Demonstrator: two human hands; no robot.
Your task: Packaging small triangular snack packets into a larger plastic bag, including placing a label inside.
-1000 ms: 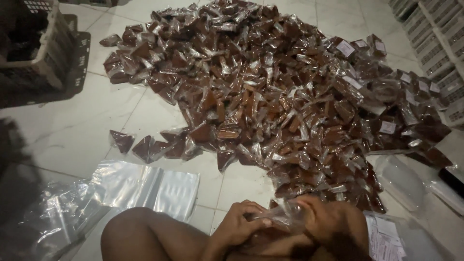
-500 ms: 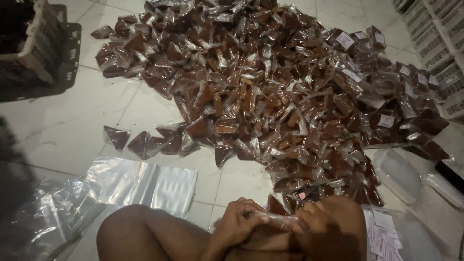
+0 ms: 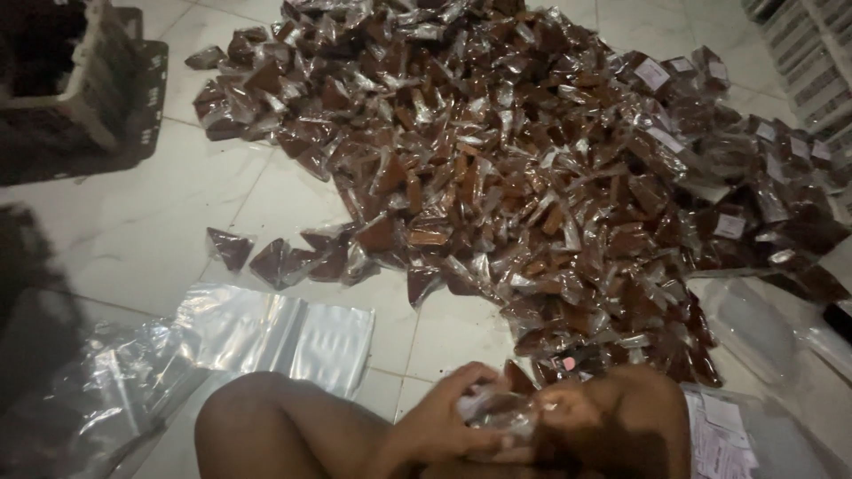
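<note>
Left hand [image 3: 444, 426] and right hand [image 3: 577, 417] were pressed together low in view, fingers pinching a small clear packet [image 3: 497, 410] held between them above the knees. Beyond the hands, a large pile of brown filled packets [image 3: 532, 177] covered the tiled floor [image 3: 133, 222]. Empty clear bags [image 3: 275, 333] lay left of the hands.

A large heap of brown-filled clear packets [image 3: 550, 186] covers the white tiled floor [image 3: 124, 222], with empty clear plastic bags [image 3: 275, 333] near and a dark crate [image 3: 80, 89] beyond.
</note>
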